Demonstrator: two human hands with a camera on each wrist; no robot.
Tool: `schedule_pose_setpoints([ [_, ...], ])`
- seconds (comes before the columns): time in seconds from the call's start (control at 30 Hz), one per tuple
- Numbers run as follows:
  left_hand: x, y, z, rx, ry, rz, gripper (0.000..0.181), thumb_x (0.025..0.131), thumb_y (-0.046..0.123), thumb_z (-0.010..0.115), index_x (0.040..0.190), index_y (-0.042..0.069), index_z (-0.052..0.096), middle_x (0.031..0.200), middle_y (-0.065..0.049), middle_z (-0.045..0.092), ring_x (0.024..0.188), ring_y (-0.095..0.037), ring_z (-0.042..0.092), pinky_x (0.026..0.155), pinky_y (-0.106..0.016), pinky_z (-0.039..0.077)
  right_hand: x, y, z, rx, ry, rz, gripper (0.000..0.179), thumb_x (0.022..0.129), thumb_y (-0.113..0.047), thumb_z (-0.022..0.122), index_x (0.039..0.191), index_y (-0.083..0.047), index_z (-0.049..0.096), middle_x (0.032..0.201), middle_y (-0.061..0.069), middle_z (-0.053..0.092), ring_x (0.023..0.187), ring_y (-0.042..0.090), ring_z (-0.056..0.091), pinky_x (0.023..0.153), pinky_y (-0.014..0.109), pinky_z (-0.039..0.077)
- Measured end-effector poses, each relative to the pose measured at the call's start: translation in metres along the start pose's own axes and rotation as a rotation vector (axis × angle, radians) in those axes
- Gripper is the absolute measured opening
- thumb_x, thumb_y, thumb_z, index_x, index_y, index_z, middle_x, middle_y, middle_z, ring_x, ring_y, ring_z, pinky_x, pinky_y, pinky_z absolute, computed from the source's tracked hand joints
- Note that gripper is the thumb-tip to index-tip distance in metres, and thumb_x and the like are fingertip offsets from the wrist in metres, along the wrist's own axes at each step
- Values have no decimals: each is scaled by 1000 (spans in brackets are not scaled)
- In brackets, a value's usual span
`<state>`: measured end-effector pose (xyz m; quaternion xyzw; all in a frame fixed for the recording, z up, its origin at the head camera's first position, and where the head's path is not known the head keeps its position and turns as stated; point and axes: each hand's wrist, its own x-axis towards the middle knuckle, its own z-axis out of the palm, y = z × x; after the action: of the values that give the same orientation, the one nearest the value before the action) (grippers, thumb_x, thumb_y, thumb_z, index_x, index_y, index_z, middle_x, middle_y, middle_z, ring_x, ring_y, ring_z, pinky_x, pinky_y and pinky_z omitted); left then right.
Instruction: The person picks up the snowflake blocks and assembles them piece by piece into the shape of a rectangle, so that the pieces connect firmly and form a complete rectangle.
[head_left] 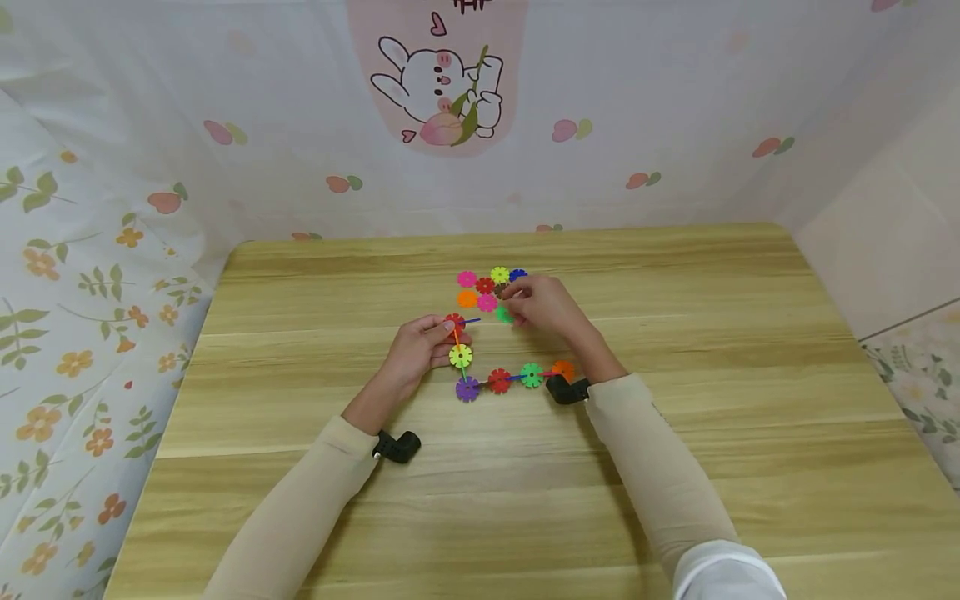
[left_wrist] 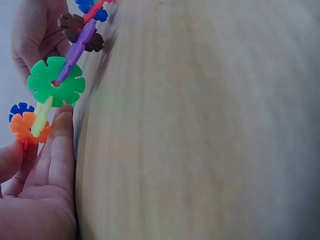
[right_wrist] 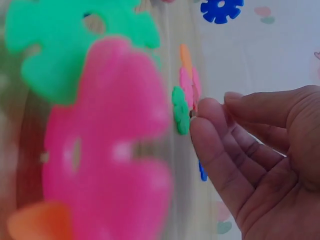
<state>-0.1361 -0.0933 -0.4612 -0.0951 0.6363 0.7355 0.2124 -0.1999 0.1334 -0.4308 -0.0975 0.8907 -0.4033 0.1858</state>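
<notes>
Currently, left hand [head_left: 417,353] pinches one chain [head_left: 462,390]; right hand [head_left: 549,307], grip unclear, at eight loose discs [head_left: 486,303].

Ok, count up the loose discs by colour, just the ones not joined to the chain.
Pink discs: 2
Red disc: 1
Yellow disc: 1
Blue disc: 1
Brown disc: 1
Orange disc: 1
Green disc: 1
Total in view: 8; the right hand may hide others.

A wood-grain table [head_left: 480,508] bears loose notched discs [head_left: 486,286] and, apparently, part of a linked disc chain [head_left: 498,382].
</notes>
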Motion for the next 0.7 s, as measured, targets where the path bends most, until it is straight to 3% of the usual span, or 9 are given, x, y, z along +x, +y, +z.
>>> schedule_pose_setpoints([
  [0.4,-1,0,0,3,-15,21,22,103,17,49,108,-2,59,104,-17,72,80,-14,71,70,-26,59,1,5,4,-83,-59,77,26,93,-13,64,118,-6,65,67,7,63,55,18,56,56,26,46],
  [0.7,0,1,-1,17,-15,-1,23,104,17,48,109,-2,59,104,-16,72,80,-14,70,70,-26,59,5,5,8,-166,-54,72,28,91,-14,67,118,-5,62,64,5,62,53,16,58,67,31,50],
])
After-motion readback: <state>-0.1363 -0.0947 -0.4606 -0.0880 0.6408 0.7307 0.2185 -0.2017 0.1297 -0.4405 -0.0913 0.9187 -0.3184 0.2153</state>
